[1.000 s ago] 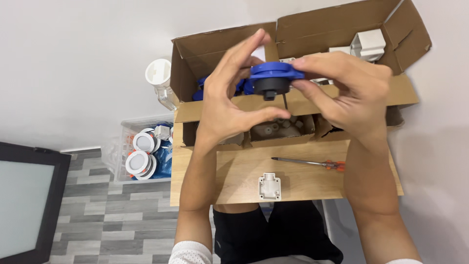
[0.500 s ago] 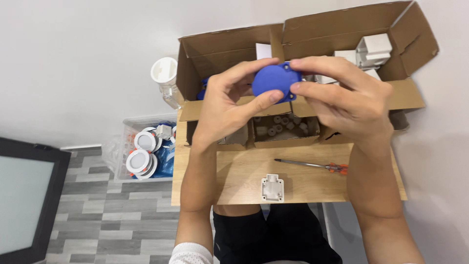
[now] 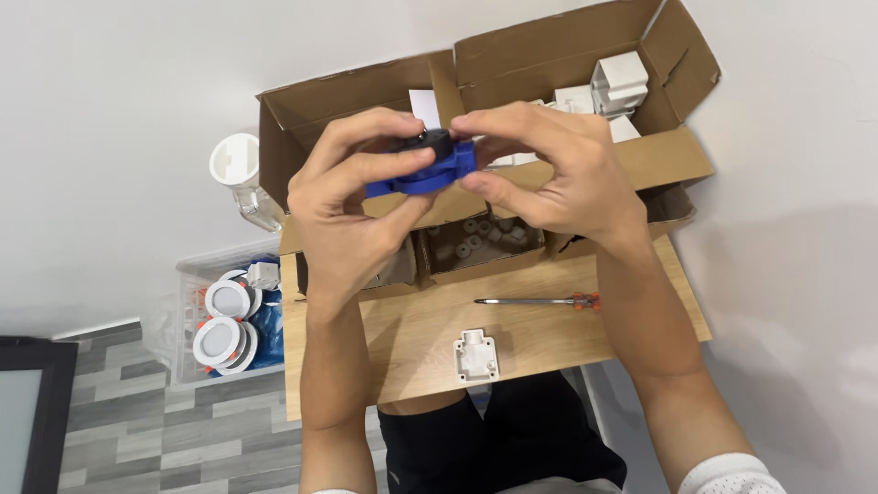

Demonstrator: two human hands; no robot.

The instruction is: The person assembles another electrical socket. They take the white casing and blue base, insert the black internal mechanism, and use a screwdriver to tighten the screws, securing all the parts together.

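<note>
Both my hands hold one small part above the wooden table (image 3: 530, 334): a flat blue plastic disc with a black round piece on top (image 3: 425, 165). My left hand (image 3: 352, 210) grips its left side with thumb and fingers. My right hand (image 3: 549, 178) pinches its right edge. The part is tilted, seen almost edge-on, and hovers over an open cardboard box (image 3: 366, 91). On the table below lie a white plastic fitting (image 3: 476, 355) and a thin screwdriver with a red handle (image 3: 540, 300).
A second open cardboard box (image 3: 677, 55) at the back right holds white plastic pieces (image 3: 620, 80). A small box (image 3: 480, 240) holds several short white cylinders. Left of the table a clear bin (image 3: 187, 274) holds round white lamps (image 3: 219, 340). A white bottle (image 3: 236, 169) stands nearby.
I have turned the blue part in my hands: a second ago its black piece hung below, then its flat blue face showed, and now it is edge-on with the black piece up.
</note>
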